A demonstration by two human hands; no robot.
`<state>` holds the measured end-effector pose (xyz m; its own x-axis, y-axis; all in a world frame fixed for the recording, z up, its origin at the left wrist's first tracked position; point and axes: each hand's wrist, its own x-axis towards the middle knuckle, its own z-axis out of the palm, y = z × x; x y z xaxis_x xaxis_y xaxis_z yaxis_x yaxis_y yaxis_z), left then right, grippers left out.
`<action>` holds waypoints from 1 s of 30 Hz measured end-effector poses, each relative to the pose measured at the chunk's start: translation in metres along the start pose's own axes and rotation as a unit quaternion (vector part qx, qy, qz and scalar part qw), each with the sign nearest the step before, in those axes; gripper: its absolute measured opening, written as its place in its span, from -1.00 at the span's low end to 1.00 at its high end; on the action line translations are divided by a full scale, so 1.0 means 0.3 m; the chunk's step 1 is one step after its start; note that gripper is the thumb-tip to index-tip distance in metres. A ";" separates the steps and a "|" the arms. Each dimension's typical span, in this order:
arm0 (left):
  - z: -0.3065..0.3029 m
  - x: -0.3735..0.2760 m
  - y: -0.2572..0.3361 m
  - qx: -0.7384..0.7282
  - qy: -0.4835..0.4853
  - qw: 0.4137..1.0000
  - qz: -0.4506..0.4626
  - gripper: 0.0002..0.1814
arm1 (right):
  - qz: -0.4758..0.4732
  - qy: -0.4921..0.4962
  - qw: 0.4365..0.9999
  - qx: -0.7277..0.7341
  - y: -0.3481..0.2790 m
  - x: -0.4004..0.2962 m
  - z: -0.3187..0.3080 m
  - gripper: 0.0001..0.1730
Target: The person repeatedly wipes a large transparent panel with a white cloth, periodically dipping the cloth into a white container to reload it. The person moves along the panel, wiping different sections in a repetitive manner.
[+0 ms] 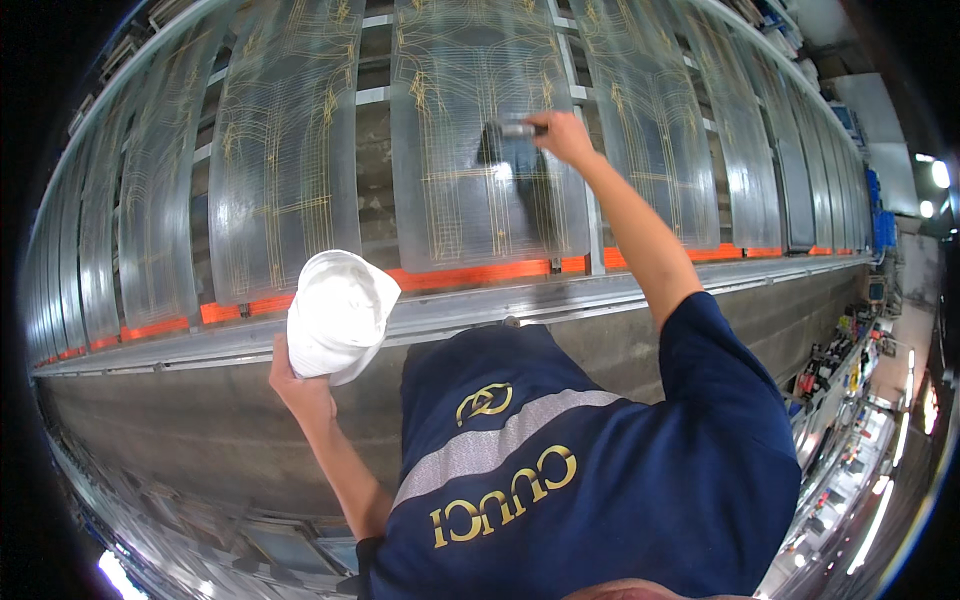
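My right hand (564, 139) grips the handle of a flat tool, likely a brush (514, 129), blurred by motion. Its dark end is at the surface of a long glossy panel (457, 217); whether it touches is hard to tell. Fine yellow lines, curved and straight, mark this panel, and a bright reflection sits just below the tool. On the left, my left hand (306, 397) holds a white container (330, 322) near the panels' front edge. Its mouth is tilted into view, and the bright interior hides what it may contain.
Similar lined panels (289, 187) stand in a row on both sides, with gaps between them over metal crossbars (373, 95). An orange strip (465, 274) and a metal rail (480, 304) run along their near ends. Blue items (883, 225) are at the far right.
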<state>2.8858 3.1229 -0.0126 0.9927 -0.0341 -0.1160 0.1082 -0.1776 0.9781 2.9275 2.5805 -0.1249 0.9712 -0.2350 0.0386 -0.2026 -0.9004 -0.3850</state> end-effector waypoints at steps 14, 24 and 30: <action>0.098 0.070 0.015 0.014 -0.027 1.000 0.000 -0.74 | 0.009 -0.051 0.995 0.079 -0.174 0.014 -0.034 -0.55; 0.018 0.039 -0.044 0.022 0.014 0.999 -0.026 -0.41 | -0.105 0.026 0.994 0.021 -0.322 -0.378 0.237 -0.42; -0.016 0.063 -0.081 0.047 0.001 0.998 -0.030 -0.42 | -0.001 -0.087 0.992 0.096 -0.360 -0.357 0.094 -0.50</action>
<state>2.9023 3.1313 -0.0376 0.9847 -0.0194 -0.1731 0.1615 -0.2704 0.9491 2.8489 2.7131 -0.1134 0.9821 -0.1507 -0.1131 -0.1883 -0.8104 -0.5548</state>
